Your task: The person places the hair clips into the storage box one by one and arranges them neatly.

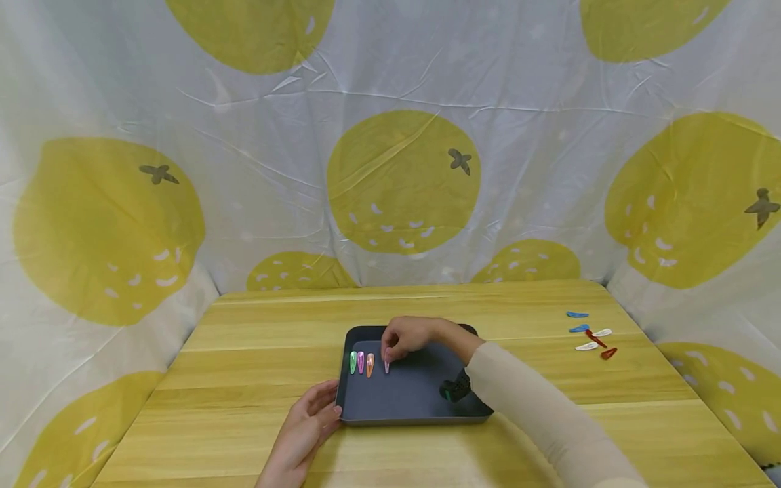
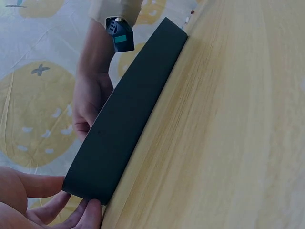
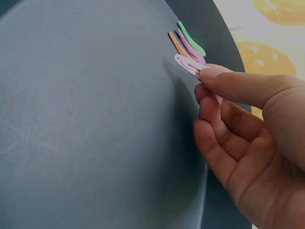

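A dark tray (image 1: 409,393) lies on the wooden table. Inside its left part a green clip (image 1: 352,362), a purple clip (image 1: 361,362) and an orange clip (image 1: 370,365) lie side by side. The right hand (image 1: 410,337) pinches a pale pink clip (image 3: 188,64) between thumb and forefinger, to the right of the orange one; whether it touches the tray floor, I cannot tell. At the tray's near left corner, the left hand (image 1: 306,423) grips the wall, thumb on the rim and fingers against the outside, as the left wrist view shows.
On the table's right side lie two blue clips (image 1: 579,329), two white clips (image 1: 586,346) and two red clips (image 1: 609,353), some touching. A dark wrist camera (image 1: 455,388) on the right arm hangs over the tray's right part. Lemon-patterned cloth (image 1: 403,183) stands behind the table.
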`<state>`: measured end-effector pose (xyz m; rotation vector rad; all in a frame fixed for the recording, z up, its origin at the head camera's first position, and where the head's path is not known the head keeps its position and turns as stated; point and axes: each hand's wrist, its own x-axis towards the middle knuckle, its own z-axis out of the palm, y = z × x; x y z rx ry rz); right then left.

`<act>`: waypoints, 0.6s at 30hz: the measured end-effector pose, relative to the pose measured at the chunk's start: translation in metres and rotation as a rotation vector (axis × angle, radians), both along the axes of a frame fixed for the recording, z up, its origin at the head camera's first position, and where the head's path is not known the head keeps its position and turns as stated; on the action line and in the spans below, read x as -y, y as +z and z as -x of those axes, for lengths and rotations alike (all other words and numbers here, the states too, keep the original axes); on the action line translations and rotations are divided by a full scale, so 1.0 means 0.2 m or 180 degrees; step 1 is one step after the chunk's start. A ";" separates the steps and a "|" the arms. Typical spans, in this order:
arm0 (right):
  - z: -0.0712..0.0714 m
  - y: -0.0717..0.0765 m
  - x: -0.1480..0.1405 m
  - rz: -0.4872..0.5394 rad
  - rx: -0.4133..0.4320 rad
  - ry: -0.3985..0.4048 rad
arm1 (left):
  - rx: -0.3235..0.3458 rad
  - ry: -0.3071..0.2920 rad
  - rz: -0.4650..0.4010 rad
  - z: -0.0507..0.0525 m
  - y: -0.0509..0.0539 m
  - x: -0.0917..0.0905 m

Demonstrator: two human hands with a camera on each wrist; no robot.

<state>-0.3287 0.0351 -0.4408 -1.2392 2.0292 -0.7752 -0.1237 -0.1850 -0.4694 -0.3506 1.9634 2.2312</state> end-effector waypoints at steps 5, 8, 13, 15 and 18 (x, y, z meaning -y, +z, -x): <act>-0.01 0.00 0.03 -0.0014 -0.0024 0.0026 | 0.0005 0.0002 0.0013 0.00 0.00 0.00; -0.02 0.00 0.04 -0.0039 -0.0060 0.0044 | 0.0026 0.0002 0.0016 0.00 0.01 0.00; -0.03 0.00 0.06 -0.0145 -0.0200 0.0028 | 0.0054 0.0003 0.0007 0.00 0.01 -0.01; -0.03 0.00 0.06 -0.0192 -0.0277 0.0010 | 0.0050 -0.0002 -0.0002 -0.01 0.01 -0.01; -0.03 -0.01 0.08 -0.0251 -0.0387 -0.0027 | 0.0044 -0.0011 -0.0004 -0.01 0.01 -0.01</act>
